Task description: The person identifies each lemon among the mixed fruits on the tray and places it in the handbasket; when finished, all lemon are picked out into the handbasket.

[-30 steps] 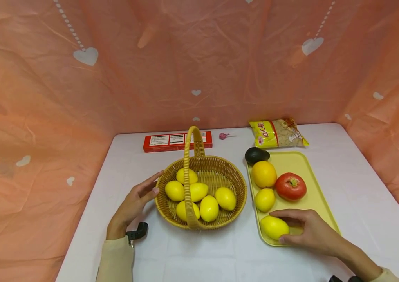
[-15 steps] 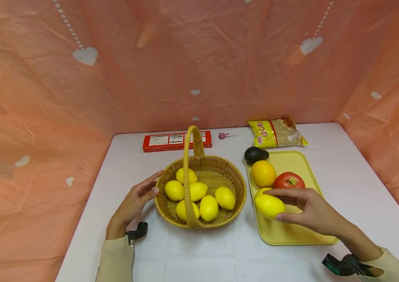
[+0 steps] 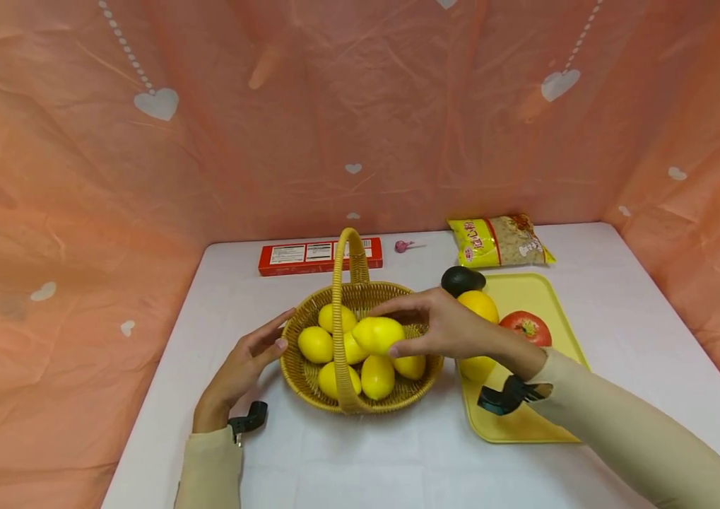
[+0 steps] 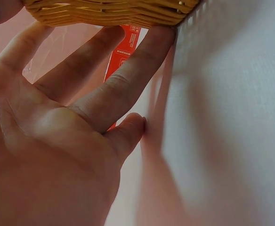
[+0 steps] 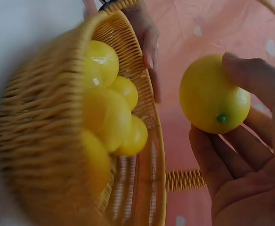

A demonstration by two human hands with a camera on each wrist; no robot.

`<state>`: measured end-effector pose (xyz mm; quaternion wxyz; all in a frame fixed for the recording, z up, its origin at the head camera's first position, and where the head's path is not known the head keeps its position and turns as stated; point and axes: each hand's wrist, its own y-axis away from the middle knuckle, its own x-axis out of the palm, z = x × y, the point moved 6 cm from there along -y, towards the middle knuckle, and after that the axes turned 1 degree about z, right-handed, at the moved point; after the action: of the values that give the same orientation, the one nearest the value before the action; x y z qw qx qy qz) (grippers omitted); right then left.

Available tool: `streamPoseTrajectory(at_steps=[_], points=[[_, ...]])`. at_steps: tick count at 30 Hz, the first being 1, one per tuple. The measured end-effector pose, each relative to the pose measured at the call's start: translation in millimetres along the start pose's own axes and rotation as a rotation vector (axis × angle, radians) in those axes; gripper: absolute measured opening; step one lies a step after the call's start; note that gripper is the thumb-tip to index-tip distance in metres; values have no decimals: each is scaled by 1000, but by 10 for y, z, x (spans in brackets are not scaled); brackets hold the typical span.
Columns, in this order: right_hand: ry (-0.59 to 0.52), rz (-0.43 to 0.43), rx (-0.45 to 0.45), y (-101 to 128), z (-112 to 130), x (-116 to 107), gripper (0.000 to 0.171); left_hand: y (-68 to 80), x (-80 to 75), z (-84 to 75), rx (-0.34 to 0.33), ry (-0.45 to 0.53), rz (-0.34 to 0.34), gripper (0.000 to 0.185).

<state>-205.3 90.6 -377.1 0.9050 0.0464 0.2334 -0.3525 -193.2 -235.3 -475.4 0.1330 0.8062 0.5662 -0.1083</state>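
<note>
My right hand holds a lemon between thumb and fingers above the wicker basket. In the right wrist view the held lemon shows a green stem end, apart from the basket wall. Inside the basket lie several lemons, mostly left of and below the held one. My left hand rests at the basket's left side, fingers extended. Its fingertips touch the wicker in the left wrist view. The tall handle arches over the basket.
Right of the basket is a yellow tray with a tomato, an orange and a partly hidden lemon. An avocado lies at its corner. Behind are a red box, a small pink item and a bag.
My right hand has lifted the lemon from the tray's near end and carried it left to over the basket. My left hand has stayed at the basket's side.
</note>
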Motion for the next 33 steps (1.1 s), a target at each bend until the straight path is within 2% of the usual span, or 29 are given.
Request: streamPoseTrajectory(at_steps=[3, 8, 12, 16, 21, 25, 29, 33], points=[[-39, 22, 15, -282, 5, 60, 56, 6, -2, 2, -3, -2, -4, 57], [-95, 17, 46, -627, -62, 177, 54, -8, 3, 24, -11, -11, -7, 57], [-135, 26, 25, -818, -114, 286, 49, -11, -2, 19, -11, -13, -7, 57], [-142, 73, 6, -932, -189, 404, 47, -5, -7, 17, -19, -15, -10, 57], [-74, 164, 49, -981, -304, 524, 48, -4, 0, 24, -25, -14, -13, 58], [-22, 204, 63, -935, -333, 491, 47, -11, 7, 26, -17, -20, -13, 57], [130, 220, 63, -857, -334, 383, 39, -15, 4, 40, -16, -31, -16, 56], [259, 225, 95, -782, -342, 305, 44, -18, -1, 50, -13, -32, -13, 56]])
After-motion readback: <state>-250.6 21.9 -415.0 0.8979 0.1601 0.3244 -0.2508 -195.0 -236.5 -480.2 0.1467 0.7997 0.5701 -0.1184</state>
